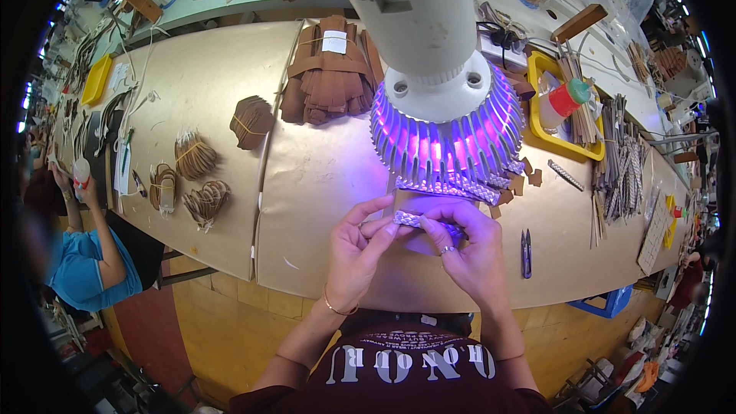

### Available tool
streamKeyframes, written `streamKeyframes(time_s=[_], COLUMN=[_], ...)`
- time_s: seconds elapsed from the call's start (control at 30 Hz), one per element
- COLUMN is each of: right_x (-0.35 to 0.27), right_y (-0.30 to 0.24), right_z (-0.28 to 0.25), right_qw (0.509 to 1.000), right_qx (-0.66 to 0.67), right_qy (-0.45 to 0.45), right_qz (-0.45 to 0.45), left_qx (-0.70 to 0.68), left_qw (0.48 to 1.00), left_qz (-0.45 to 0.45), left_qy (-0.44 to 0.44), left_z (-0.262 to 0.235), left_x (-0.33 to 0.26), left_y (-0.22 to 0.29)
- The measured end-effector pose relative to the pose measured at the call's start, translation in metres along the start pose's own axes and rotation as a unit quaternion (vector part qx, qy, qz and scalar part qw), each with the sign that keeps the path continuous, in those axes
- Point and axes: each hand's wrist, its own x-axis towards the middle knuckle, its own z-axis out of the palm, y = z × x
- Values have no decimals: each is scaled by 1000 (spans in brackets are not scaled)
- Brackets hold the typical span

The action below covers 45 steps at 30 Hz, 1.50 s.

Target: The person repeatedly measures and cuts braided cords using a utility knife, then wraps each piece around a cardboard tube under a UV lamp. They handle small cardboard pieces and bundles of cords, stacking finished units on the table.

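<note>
A short braided strap (408,218), pale and tinted violet by the light, is pinched between my two hands. My left hand (359,241) grips its left end between thumb and fingers. The fingers of my right hand (469,245), with a ring on one, close around the other end and hide part of it. Just beyond my hands, a lamp with a ribbed metal head (448,134) glows violet. Under its rim lie more braided strips (452,186) and small brown leather pieces (515,184), partly hidden by the lamp.
Thread snips (526,254) lie right of my hands. Bundled brown leather pieces (330,80) and tied loops (195,155) are at the left. A yellow tray (594,152) holds a red-and-green-topped bottle (563,101). Another person (96,261) works at the far left.
</note>
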Motion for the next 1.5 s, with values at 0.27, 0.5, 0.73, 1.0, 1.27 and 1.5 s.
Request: streamKeyframes(time_s=[0.27, 0.5, 0.73, 1.0, 1.27, 1.5], right_x=[0, 5, 8, 8, 8, 11], right_y=[-2, -6, -12, -10, -8, -13], right_z=[0, 1, 9, 15, 17, 13], right_qw=[1000, 999, 997, 982, 977, 982], right_qx=[-15, -40, -74, -182, -204, -182], right_qy=[-3, 3, 26, 43, 60, 46], right_qz=[9, -11, 24, 40, -28, 3], left_qx=[-32, 23, 13, -29, 182, 378], left_qw=[999, 999, 997, 997, 969, 884], left_qz=[0, -1, -19, -9, 121, 274], left_qy=[8, 37, 69, 65, 116, 40], left_z=[1, 2, 0, -4, 4, 21], left_x=[-1, 3, 13, 16, 11, -20], left_y=[1, 1, -8, -19, -32, -40])
